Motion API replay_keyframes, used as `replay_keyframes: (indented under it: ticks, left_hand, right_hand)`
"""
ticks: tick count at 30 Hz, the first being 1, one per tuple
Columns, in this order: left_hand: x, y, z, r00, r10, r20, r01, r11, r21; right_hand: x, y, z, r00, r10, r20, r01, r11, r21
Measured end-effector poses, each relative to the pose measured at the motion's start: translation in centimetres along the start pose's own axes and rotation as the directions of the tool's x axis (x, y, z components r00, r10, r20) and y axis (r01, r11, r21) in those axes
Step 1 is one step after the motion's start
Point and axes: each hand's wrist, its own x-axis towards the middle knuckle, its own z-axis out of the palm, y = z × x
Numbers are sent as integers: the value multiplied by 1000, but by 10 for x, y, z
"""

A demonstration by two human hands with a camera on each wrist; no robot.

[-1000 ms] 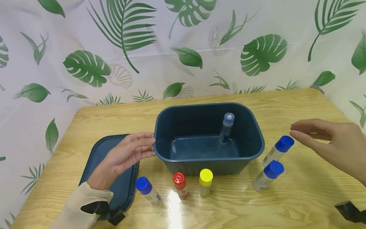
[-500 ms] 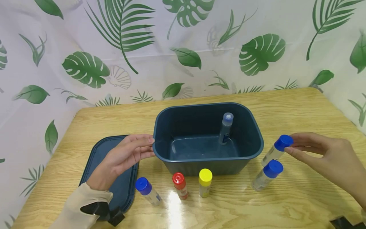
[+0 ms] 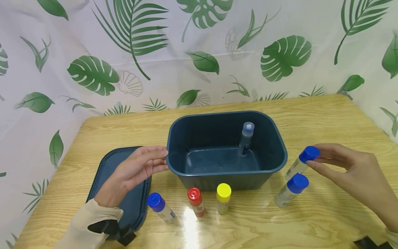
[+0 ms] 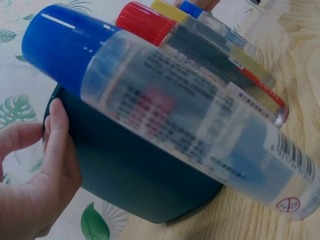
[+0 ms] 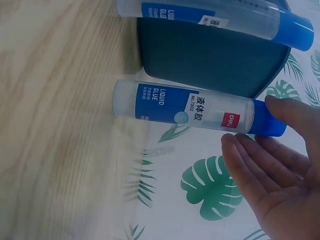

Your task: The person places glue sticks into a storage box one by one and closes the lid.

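My left hand [image 3: 163,160] rests with straight fingers against the left wall of a dark blue bin [image 3: 227,114], also seen as bin [image 4: 140,185] with hand [image 4: 35,175]. One clear bottle with a pale cap [image 3: 246,140] stands inside it. My right hand [image 3: 313,158] reaches to a blue-capped liquid glue bottle [image 3: 298,164] standing right of the bin. One finger touches its cap; the others lie just short of it, as the right wrist view shows at the bottle [image 5: 195,112] and hand [image 5: 275,170]. The bottle stands on the table.
A second blue-capped bottle [image 3: 289,191] stands just in front. Before the bin stand blue-capped [image 3: 160,206], red-capped [image 3: 196,201] and yellow-capped [image 3: 223,197] bottles. The bin's lid [image 3: 115,166] lies flat at the left. A leaf-print curtain backs the wooden table [image 3: 326,114].
My right hand came down and left from above the table to the blue cap, then barely shifted. The left hand and the bottles have stayed put.
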Motion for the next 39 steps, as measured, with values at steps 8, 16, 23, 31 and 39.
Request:
replay_keyframes:
  ticks: [8, 16, 23, 31, 39]
  left_hand:
    - [0, 0, 2, 1000, -7, -9, 7, 1000, -6]
    - [-1, 0, 3, 1000, 1, -5, -1, 1000, -4]
    - [-1, 1, 4, 1000, -5, -22, 5, 1000, -6]
    - [-1, 1, 4, 1000, -3, -21, 3, 1000, -8]
    - [-1, -1, 3, 1000, -14, -21, 14, 1000, -13]
  right_hand:
    - [2, -2, 3, 1000, -15, -1, 15, 1000, -21]
    - [2, -1, 1, 1000, -7, 8, 7, 1000, -16]
    - [3, -1, 2, 1000, -31, -6, 31, 999, -16]
    - [3, 0, 3, 998, -56, -19, 56, 998, -19]
    - [4, 0, 2, 997, -70, -25, 70, 997, -27]
